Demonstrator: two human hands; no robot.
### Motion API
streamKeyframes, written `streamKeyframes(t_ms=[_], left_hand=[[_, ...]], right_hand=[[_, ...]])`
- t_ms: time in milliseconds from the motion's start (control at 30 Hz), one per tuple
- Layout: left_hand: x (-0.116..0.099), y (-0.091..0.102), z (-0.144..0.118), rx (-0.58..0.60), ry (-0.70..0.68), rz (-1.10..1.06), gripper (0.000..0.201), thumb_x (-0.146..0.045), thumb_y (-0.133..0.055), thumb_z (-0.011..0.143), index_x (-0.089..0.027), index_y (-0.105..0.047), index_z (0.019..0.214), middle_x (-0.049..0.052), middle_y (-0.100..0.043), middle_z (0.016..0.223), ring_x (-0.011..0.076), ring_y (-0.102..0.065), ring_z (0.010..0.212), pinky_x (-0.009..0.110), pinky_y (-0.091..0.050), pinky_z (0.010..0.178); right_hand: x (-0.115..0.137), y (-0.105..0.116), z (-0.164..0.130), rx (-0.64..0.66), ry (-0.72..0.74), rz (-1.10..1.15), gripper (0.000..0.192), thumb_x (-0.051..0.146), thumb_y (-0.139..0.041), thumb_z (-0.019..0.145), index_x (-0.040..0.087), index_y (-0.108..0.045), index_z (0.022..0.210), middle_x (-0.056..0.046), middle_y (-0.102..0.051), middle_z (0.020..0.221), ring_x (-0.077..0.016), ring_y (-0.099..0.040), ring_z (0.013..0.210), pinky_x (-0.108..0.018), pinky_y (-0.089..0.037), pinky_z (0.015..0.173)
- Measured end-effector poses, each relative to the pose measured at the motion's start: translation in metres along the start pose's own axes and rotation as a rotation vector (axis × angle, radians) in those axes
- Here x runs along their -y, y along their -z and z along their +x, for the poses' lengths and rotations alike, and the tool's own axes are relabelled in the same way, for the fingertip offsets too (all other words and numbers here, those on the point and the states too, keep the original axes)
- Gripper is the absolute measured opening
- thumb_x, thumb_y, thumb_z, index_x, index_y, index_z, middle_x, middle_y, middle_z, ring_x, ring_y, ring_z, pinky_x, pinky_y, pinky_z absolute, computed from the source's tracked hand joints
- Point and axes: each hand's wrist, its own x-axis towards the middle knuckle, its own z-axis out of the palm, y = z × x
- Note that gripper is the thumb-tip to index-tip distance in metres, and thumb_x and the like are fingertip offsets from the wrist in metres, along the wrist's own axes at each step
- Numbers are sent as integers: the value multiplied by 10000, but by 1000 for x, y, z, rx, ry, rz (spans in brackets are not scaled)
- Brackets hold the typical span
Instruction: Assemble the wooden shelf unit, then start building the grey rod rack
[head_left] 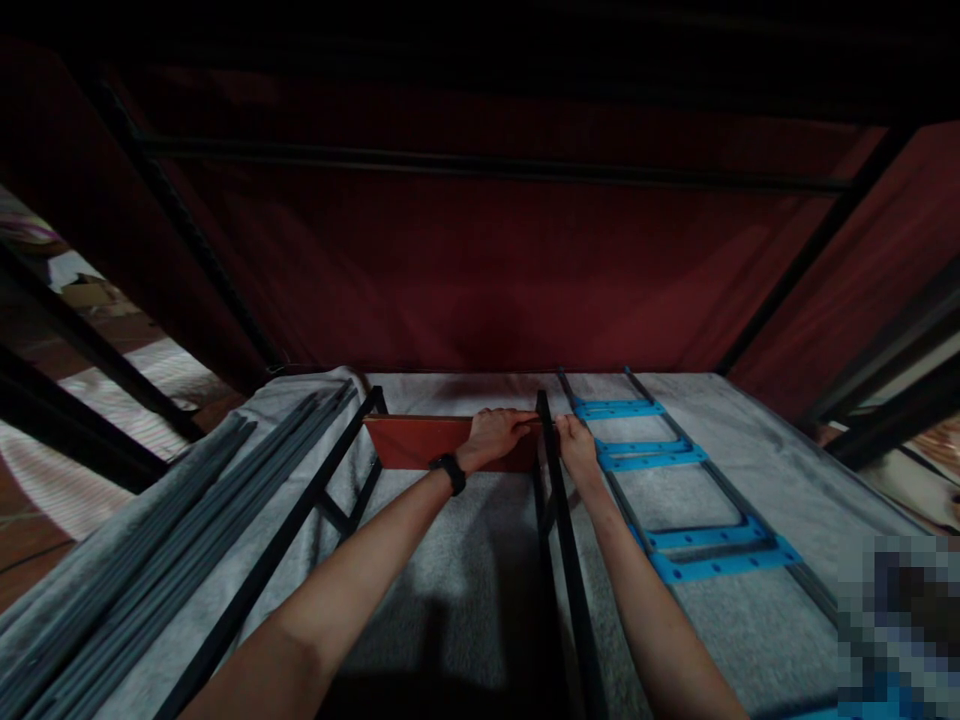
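A reddish-brown board (420, 443) stands on its long edge between two black metal side frames. My left hand (496, 434) lies over the board's top edge near its right end, fingers closed on it and pointing at the right black frame (564, 520). A dark watch (450, 472) is on that wrist. On the outer side of this frame, my right hand (576, 440) is closed with its fingers against the frame and board end; what exactly it grips is partly hidden. The left black frame (300, 520) meets the board's other end.
Several grey metal tubes (180, 550) lie along the left on a grey cloth (450, 560). To the right, blue plastic brackets (720, 555) join grey tubes in a ladder shape. A dark red fabric wall (487, 270) with black bars rises behind. A pixelated patch covers the lower right corner.
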Motion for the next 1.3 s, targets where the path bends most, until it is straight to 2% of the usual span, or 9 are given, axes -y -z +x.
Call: streamKeyframes(t_ms=[100,200,300,467,733,833,967,1133,1300], left_hand=[[0,0,0,1,6,-8,398,-407,-443,977,-440,-562,1356,-32,-687,1260,232,-654,1109,367,-467,978],[0,1,0,1,5,-9,403,-407,-441,977,-436,-557,1362,-28,-686,1261,234,-658,1102,370,-470,973],[1,1,0,8,0,-10,406,-406,-437,978,-437,-553,1366,-19,-691,1253,242,-663,1092,381,-473,965],[0,1,0,8,5,-9,403,-409,-441,976,-444,-557,1360,-19,-692,1248,238,-651,1109,368,-464,972],[-1,2,0,14,6,-2,403,-417,-439,974,-450,-555,1358,-29,-693,1245,238,-651,1111,371,-461,980],[0,1,0,9,-2,-5,406,-426,-434,975,-455,-547,1364,-26,-697,1236,239,-661,1091,369,-470,965],[1,0,1,13,2,-2,410,-429,-430,975,-452,-544,1368,-19,-697,1236,246,-667,1078,379,-476,957],[2,-2,1,6,-4,-8,410,-416,-430,977,-442,-546,1370,-18,-689,1253,242,-657,1101,381,-466,975],[4,-3,2,-1,-15,-24,406,-413,-428,980,-431,-555,1365,-23,-683,1265,236,-648,1123,379,-462,986]], right_hand=[[3,1,-3,10,-10,-35,441,587,-334,915,256,-525,696,-45,-603,663,-221,-561,670,-338,-408,676],[4,4,-6,-10,-24,31,404,578,-354,912,249,-564,807,-43,-627,729,-225,-578,713,-335,-421,687],[3,6,-6,9,24,134,331,535,-431,883,236,-572,882,-30,-639,781,-208,-586,739,-315,-440,693],[3,6,-2,40,39,62,290,495,-444,869,242,-540,765,-3,-583,659,-195,-546,667,-302,-414,647],[3,3,-2,32,-23,-14,507,637,-328,916,251,-519,651,-9,-562,594,-187,-521,601,-306,-392,615],[0,3,-4,7,-52,66,494,633,-342,907,238,-592,744,-32,-632,684,-208,-580,685,-319,-434,666],[-5,4,-7,8,-44,241,358,555,-506,826,223,-602,919,-25,-651,772,-198,-591,695,-311,-457,651],[-4,7,-4,82,44,168,287,514,-497,834,236,-555,796,17,-563,664,-170,-525,640,-287,-405,626],[0,7,0,103,-15,24,424,587,-420,885,244,-460,640,43,-455,567,-152,-448,575,-281,-335,585]])
